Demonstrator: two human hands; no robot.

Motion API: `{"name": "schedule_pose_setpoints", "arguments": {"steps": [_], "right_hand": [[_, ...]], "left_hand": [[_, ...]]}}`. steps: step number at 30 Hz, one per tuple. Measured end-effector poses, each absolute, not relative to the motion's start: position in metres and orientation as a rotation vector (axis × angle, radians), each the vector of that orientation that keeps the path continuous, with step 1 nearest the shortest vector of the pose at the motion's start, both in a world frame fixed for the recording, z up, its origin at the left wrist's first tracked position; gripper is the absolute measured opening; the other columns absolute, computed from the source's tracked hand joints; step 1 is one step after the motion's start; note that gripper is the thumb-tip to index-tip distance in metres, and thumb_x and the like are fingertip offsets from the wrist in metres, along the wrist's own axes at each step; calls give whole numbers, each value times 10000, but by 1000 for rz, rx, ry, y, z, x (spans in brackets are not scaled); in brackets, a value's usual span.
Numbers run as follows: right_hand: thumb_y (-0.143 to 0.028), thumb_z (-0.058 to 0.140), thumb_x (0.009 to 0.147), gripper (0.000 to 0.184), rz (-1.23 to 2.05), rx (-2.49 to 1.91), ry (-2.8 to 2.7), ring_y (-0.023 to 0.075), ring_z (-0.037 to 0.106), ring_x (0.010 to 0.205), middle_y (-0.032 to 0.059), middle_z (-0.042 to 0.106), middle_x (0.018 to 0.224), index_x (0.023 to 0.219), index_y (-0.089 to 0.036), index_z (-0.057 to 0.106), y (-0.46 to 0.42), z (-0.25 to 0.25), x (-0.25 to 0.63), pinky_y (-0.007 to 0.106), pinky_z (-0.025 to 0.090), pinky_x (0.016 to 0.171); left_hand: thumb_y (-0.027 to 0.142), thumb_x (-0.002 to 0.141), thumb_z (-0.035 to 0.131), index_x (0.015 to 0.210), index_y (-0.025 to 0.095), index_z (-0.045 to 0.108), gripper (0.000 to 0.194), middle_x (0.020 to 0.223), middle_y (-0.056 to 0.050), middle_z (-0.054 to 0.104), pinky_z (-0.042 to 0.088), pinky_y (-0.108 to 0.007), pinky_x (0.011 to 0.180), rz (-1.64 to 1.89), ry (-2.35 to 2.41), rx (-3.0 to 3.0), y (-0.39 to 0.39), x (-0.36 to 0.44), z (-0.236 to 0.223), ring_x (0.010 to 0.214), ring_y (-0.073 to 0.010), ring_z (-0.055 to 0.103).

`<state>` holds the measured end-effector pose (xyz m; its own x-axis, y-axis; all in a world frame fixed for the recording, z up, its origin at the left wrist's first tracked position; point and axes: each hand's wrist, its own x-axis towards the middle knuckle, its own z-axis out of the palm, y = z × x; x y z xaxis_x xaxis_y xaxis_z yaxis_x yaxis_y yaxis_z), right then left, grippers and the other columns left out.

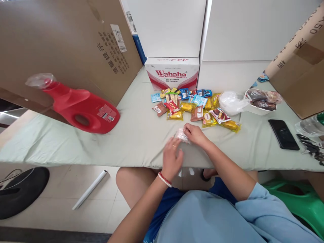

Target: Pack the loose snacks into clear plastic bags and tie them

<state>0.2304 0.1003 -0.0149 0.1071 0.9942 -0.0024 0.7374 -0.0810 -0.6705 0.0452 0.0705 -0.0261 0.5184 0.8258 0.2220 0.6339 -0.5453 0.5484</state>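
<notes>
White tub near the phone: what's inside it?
The white tub holds dark-wrapped snack packets and a paler pinkish packet. The tub's bottom, and anything beneath these packets, is covered and can't be seen.

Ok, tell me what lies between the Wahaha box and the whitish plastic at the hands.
In the head view, assorted wrapped snacks lie between the Wahaha box and the whitish plastic, with a strip of bare cloth nearest the plastic.
</notes>
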Motion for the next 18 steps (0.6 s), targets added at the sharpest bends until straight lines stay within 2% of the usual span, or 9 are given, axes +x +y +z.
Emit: {"name": "schedule_pose_setpoints", "arguments": {"steps": [2,5,7,9,11,14,16,18], "right_hand": [[-236,485,959,115,635,-1797,-1662,197,602,803,42,688,847,902,-215,583,96,-21,232,270,389,729],[-250,504,929,114,649,-1758,-1560,198,595,766,22,656,794,957,-211,607,89,-23,232,285,415,736],[-254,531,902,211,699,-1724,-1435,192,589,715,-6,635,757,1086,-216,626,82,-22,231,296,438,733],[-296,566,891,279,823,-1632,-1244,179,587,658,-24,637,756,1157,-240,628,70,-22,231,304,472,712],[-386,611,893,268,1032,-1460,-998,172,618,664,-12,683,833,1125,-258,651,55,-22,233,315,516,711],[-557,630,908,377,1294,-1153,-656,208,700,854,48,750,1024,1103,-240,694,29,-25,237,361,566,830],[-592,673,891,426,1328,-1069,-520,229,708,1008,70,761,1114,1107,-227,714,16,-30,242,379,551,943],[-557,769,835,415,1313,-1096,-450,236,697,1097,67,764,1151,1086,-232,718,8,-36,247,385,525,1014]], "left_hand": [[330,1013,429,1278,144,643,388,1311,-198,651,436,-548,1113,663,1561,2082,88,46,-26,1317,-338,554],[446,963,566,1160,151,686,375,1242,-203,659,453,-618,1046,476,1672,1977,108,62,-24,1255,-411,562],[404,912,651,1106,159,683,314,1173,-179,668,481,-591,1015,500,1592,2019,109,76,-23,1200,-394,587],[318,887,674,1119,157,658,283,1135,-164,655,515,-521,991,701,1514,2053,99,87,-23,1141,-341,617],[232,891,643,1208,158,630,326,1194,-170,640,515,-473,1004,943,1386,2141,81,94,-24,1173,-305,617],[128,904,561,1341,189,598,442,1358,-166,629,438,-510,1106,1080,1077,2433,50,101,-28,1343,-296,552],[103,893,543,1280,182,649,409,1431,-162,616,383,-552,1160,996,864,2597,33,105,-32,1420,-303,501],[114,865,560,1100,156,713,284,1518,-184,552,357,-567,1198,886,696,2647,23,106,-35,1484,-316,437]]}}
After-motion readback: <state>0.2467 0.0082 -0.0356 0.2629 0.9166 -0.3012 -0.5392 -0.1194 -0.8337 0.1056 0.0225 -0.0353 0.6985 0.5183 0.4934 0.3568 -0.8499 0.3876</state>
